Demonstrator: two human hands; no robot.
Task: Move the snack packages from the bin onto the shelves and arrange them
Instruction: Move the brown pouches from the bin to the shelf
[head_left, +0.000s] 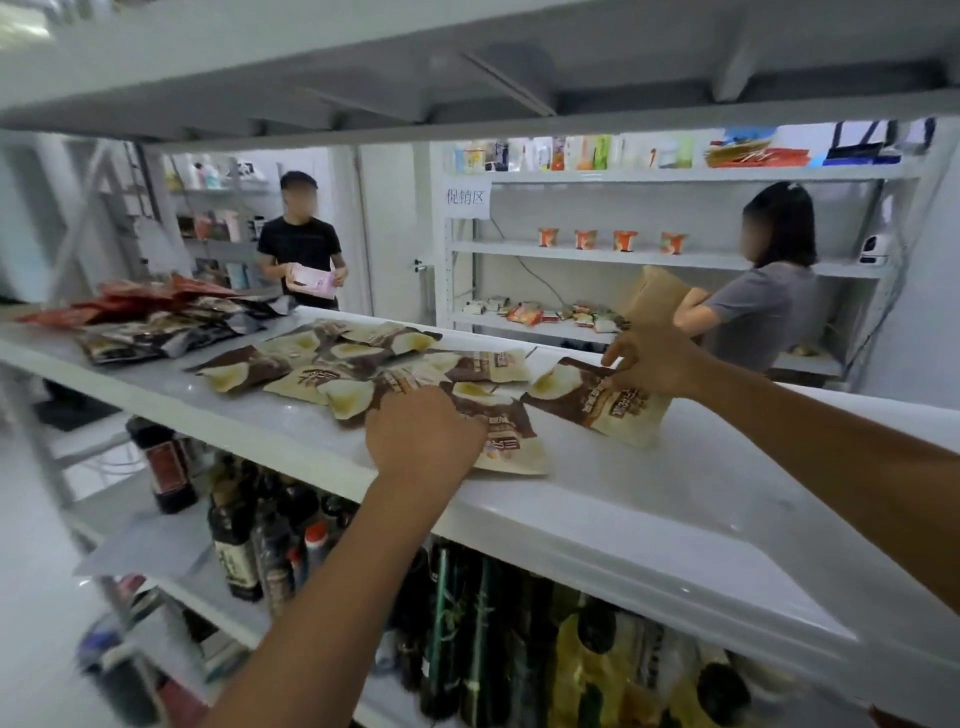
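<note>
Both my arms reach over the white shelf (649, 525) at chest height. My left hand (423, 434) lies palm-down, fingers curled, on the near brown-and-cream snack package (506, 436), which rests flat by the shelf's front edge; whether the fingers actually grip it I cannot tell. My right hand (652, 364) is partly open, fingers spread, its fingertips touching the top edge of a second snack package (597, 400) lying flat just to the right of the first; a firm hold is not evident. Further left, a loose cluster of matching packages (343, 358) overlaps across the middle of the shelf. Beyond them, at the far left end, sits a heap of dark and red packages (156, 317). The shelf below carries dark bottles (234, 540) and, to the right, yellow-green containers, blurred. In the background, one person in a black shirt (301, 249) holds a pink item, and another person in a grey shirt (763, 306) stands at a wall rack (665, 260) bearing four cups and small packets.
</note>
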